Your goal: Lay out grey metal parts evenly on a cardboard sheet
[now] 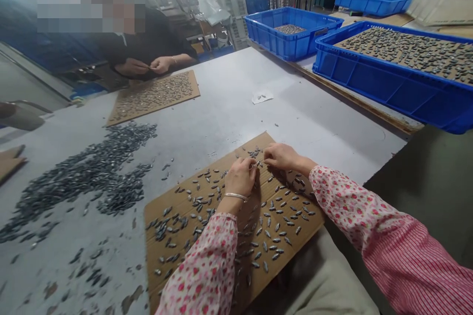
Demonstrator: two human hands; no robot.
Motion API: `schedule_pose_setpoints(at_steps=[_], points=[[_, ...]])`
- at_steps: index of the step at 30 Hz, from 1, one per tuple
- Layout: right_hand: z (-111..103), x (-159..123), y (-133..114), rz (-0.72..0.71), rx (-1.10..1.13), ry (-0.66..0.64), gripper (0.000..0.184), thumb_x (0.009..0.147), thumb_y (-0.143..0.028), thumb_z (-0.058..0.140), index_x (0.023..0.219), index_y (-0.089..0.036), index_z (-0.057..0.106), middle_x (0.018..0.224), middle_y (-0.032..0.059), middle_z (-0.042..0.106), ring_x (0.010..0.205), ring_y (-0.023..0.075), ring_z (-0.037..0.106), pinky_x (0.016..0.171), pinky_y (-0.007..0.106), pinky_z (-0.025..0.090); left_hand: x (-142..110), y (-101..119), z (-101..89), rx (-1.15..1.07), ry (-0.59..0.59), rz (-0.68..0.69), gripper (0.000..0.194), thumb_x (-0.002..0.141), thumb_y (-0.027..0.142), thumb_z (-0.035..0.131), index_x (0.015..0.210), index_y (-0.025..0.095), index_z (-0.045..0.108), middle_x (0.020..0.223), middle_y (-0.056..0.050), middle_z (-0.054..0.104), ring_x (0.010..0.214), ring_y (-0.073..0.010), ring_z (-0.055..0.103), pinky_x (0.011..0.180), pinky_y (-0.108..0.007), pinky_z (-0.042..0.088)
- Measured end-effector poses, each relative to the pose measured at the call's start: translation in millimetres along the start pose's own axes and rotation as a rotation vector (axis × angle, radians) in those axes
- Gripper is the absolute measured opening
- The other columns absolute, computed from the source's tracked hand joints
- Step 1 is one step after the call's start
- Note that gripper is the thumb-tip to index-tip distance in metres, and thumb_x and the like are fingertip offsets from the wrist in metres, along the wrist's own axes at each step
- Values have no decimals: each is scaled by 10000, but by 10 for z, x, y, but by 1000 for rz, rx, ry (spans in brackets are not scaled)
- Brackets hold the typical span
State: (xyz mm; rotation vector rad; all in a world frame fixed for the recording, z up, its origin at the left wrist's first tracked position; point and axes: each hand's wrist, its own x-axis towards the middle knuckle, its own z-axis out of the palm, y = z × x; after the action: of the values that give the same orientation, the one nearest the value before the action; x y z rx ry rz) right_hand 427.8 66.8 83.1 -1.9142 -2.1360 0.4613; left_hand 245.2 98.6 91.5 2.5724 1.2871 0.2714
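Note:
My left hand [241,177], with a bangle at the wrist, is closed in a pinch over a sheet of brown cardboard [236,229]. At its fingertips is a small grey spindle-shaped metal piece [259,163]. Just to the right, my right hand [283,156] has its fingers pressed together; what they hold is hidden. Many similar metal pieces lie on the cardboard, spaced apart on the right part and bunched at the left. A small cluster of pieces [254,151] sits near the far corner, just beyond my hands.
A large heap of metal pieces [92,172] spreads over the white table [225,103] at left. Across it, a co-worker's hands [148,66] meet above another covered cardboard [158,92]. Blue crates [384,76] holding filled boards stand at right. A paper scrap [262,97] lies mid-table.

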Motion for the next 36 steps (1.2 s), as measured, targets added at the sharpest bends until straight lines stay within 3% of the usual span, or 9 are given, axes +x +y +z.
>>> schedule_pose_setpoints(at_steps=[3,7,12,17,23,26,30,36], points=[[100,58,-103,19,-67,39,232,879,-388,529,940,-219,677,981,60,641,924,191,575,707,261,401,105,36,-42,89,-80,-63,211,867,316,525,994,230,670,1009,-66,631,945,-215,604,739,-293,461],[106,56,-288,40,-194,24,208,895,-264,485,980,-157,641,1020,115,631,950,218,573,779,296,422,129,10,15,176,-110,-45,202,867,352,528,933,233,678,970,-59,622,918,-215,605,694,-287,450],[-204,-110,-301,40,-57,15,191,909,-209,455,975,-150,624,1031,109,638,929,193,566,766,279,409,4,-42,64,266,-32,99,250,919,334,432,912,224,657,962,-67,608,923,-213,583,708,-294,443],[-488,-475,-19,129,199,12,143,871,-148,487,905,-152,625,862,50,656,789,146,559,702,249,381,-134,4,44,286,-11,222,236,933,286,397,914,206,618,962,-75,611,924,-223,568,743,-313,432],[-364,-784,261,-21,214,-48,146,861,-138,508,879,-159,652,857,42,664,791,137,560,713,244,372,-227,182,-98,186,-16,171,285,951,273,331,906,195,601,918,-64,628,845,-208,587,704,-301,416],[-306,-810,230,-47,135,-101,139,865,-161,519,869,-159,658,840,45,664,778,142,551,685,241,353,-272,242,-148,47,-108,151,265,940,280,358,897,199,607,906,-49,651,820,-189,600,694,-281,419],[-288,-803,107,25,18,-128,110,847,-180,543,858,-177,652,853,42,672,757,144,550,606,241,300,-317,244,-108,-64,-200,149,202,898,260,430,877,212,625,911,-31,676,858,-184,612,727,-274,433],[-245,-799,50,42,-110,-59,118,877,-208,523,855,-179,635,924,62,653,810,154,545,610,255,284,-387,159,20,-66,-127,165,222,904,341,442,893,219,627,915,-39,659,866,-182,600,743,-272,435]])
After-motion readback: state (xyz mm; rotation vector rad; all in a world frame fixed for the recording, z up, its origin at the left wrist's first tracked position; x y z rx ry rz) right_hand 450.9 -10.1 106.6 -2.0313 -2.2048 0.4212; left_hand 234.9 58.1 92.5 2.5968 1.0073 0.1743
